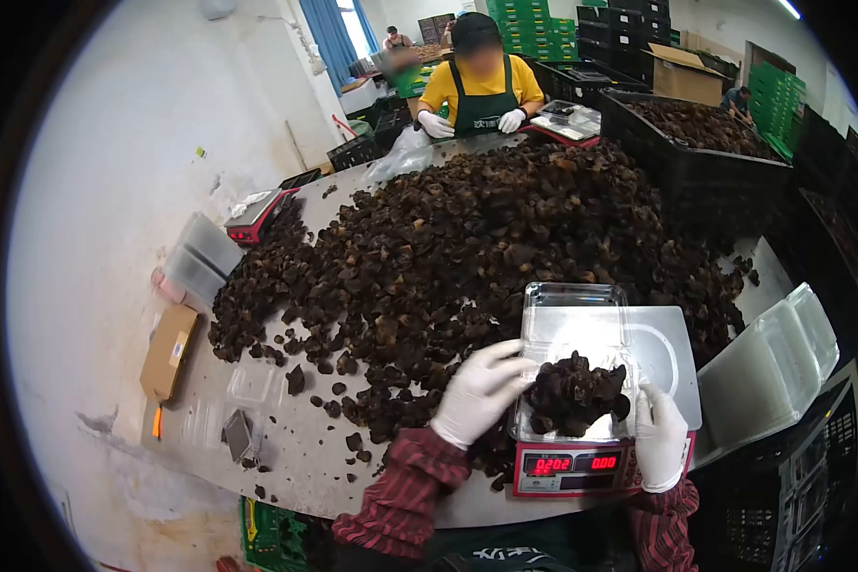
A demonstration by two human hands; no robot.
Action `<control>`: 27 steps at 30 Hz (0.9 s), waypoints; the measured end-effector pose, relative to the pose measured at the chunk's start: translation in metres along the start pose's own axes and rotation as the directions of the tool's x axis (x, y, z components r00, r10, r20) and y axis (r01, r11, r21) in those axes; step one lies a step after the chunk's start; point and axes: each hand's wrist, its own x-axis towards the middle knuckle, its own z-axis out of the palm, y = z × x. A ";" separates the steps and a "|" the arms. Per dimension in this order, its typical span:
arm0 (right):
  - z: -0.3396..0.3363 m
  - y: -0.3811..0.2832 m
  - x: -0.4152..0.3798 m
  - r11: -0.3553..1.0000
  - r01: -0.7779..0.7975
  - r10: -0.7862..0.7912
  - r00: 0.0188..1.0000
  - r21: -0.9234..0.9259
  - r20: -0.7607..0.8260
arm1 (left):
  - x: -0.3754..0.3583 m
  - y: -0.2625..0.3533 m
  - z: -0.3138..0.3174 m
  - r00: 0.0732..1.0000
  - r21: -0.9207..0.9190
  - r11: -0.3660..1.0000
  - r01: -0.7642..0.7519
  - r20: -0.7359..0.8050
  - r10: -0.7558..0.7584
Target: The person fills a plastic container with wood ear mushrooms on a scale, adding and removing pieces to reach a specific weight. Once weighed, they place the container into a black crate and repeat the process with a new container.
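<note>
A clear plastic clamshell box (576,324) lies open on a red digital scale (564,469). Its near half holds a heap of dark dried mushrooms (575,393). My left hand (480,389), in a white glove, rests fingers against the box's left edge beside that heap. My right hand (660,437), also gloved, touches the box's right near corner next to the mushrooms. The scale's red display reads digits I cannot fully make out. Whether either hand pinches any mushroom is hard to tell.
A big pile of dark mushrooms (467,238) covers the table (296,448). Stacked clear boxes (772,367) sit at right, more (200,257) at left by another scale (255,217). A cardboard box (170,351) lies left. A person in yellow (481,91) works opposite; black crates (705,143) stand right.
</note>
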 end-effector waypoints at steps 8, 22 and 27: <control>-0.004 0.001 -0.002 0.998 -0.041 0.044 0.998 0.049 -0.048 | -0.065 -0.100 0.003 0.942 0.362 0.931 0.050 0.293 -0.165; 0.001 0.006 -0.002 0.999 0.017 -0.013 0.996 0.050 -0.091 | 0.020 0.017 -0.015 0.999 -0.103 0.995 -0.001 -0.054 -0.005; 0.005 -0.006 0.007 0.995 0.099 -0.099 0.992 -0.008 -0.073 | 0.040 0.046 0.037 0.913 0.300 0.884 -0.358 0.312 0.264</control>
